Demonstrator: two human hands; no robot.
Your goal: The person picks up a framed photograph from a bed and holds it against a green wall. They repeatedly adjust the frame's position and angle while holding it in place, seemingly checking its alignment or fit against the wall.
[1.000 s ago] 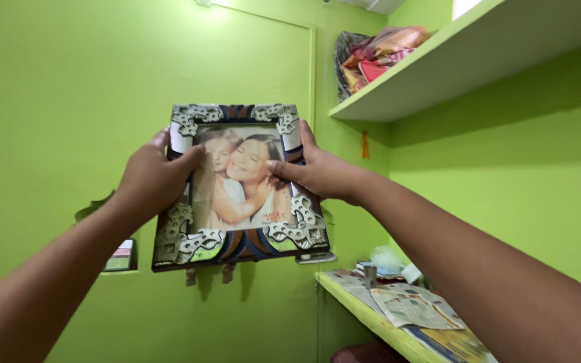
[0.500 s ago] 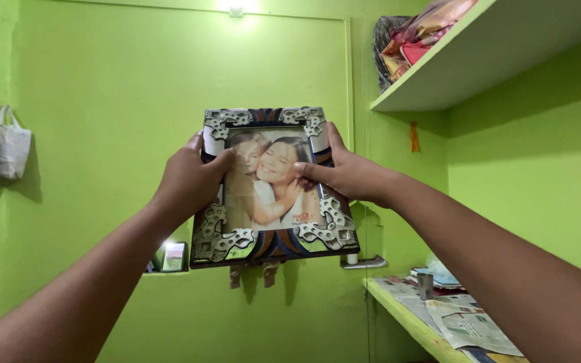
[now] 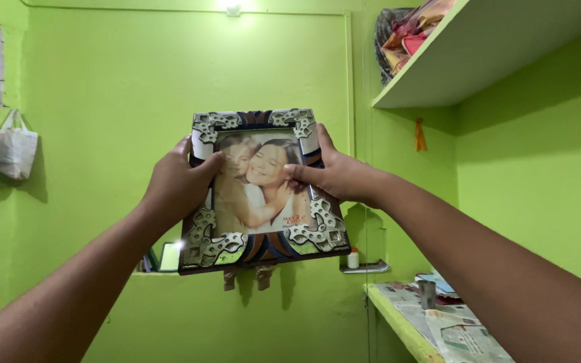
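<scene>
- Here, the room is small, with bright green walls (image 3: 115,87) and a lit lamp (image 3: 235,9) high at the top edge of the back wall.
- A pale shelf (image 3: 479,54) runs along the right wall near the ceiling; bundled bags (image 3: 405,37) in red and dark plastic sit at its far end, and a small orange tassel (image 3: 420,136) hangs under it.
- A lower ledge (image 3: 398,323) along the right wall is lined with newspaper (image 3: 458,329); a small metal cup (image 3: 428,294) stands on it.
- A little white bottle (image 3: 353,259) stands on a small bracket (image 3: 366,269) in the back corner.
- A white cloth bag (image 3: 13,149) hangs on the left wall, below a niche at the left edge.
- The photo frame (image 3: 263,185), ornate with silver corner pieces and a picture of two people, is held up in the air in front of the back wall, tilted slightly, and hides part of a wall recess behind it.
- The left hand (image 3: 177,185) grips the frame's left edge, fingers curled behind and thumb across the front.
- The right hand (image 3: 334,173) grips the right edge, thumb pressed on the glass and fingers wrapped around the side.
</scene>
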